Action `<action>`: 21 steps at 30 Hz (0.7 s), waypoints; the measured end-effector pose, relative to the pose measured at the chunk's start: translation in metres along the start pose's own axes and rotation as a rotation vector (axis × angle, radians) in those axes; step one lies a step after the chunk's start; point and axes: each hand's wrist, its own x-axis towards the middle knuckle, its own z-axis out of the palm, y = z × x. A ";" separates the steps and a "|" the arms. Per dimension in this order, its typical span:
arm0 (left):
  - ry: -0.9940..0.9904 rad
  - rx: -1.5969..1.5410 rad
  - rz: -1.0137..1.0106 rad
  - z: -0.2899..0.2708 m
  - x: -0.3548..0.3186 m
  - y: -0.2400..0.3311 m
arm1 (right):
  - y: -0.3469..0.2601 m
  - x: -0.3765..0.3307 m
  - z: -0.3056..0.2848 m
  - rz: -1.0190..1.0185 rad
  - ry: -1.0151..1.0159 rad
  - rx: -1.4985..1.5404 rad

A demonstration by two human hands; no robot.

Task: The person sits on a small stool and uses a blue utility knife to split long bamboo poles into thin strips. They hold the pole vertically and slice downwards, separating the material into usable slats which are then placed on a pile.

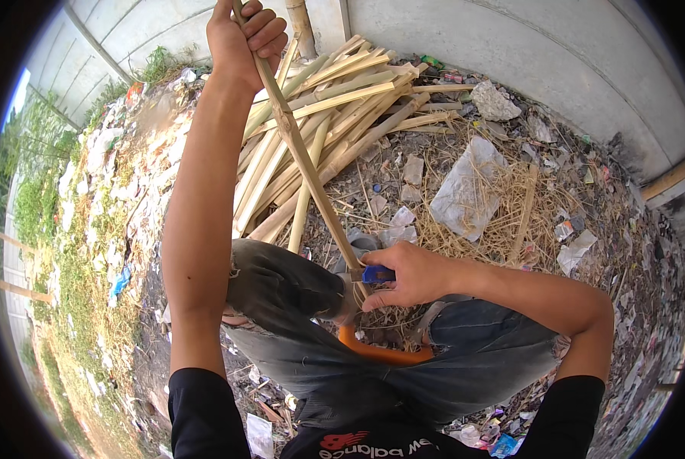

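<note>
My left hand [247,38], raised at the top, is closed round the upper end of a long bamboo strip [304,161]. The strip slants down to the right and ends between my knees. My right hand [407,275] is closed on a blue-handled cutting tool [377,274], most of its handle hidden by my fingers. The tool's head touches the strip near its lower end; I cannot tell the exact kind of blade. Behind the strip lies a heap of split bamboo strips [358,115], pale and greenish, piled loosely.
A grey concrete wall [511,46] closes off the back, with a bamboo post [301,29] before it. Rubble chunks [495,101], a crumpled whitish sheet [469,187] and dry shavings [526,229] litter the ground. Something orange [388,352] is beneath my legs. Scattered rubbish and weeds spread leftward.
</note>
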 end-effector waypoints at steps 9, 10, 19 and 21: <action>0.102 0.033 -0.021 -0.008 -0.001 -0.001 | 0.000 0.001 -0.018 -0.088 -0.170 -0.252; 0.111 0.037 -0.030 -0.010 0.000 -0.001 | -0.001 0.000 -0.020 -0.081 -0.107 -0.261; 0.137 0.033 -0.058 -0.003 0.000 -0.013 | -0.024 0.006 -0.026 -0.209 0.377 -0.634; 0.122 0.039 -0.070 0.002 -0.001 -0.016 | -0.025 0.008 -0.021 -0.205 0.350 -0.649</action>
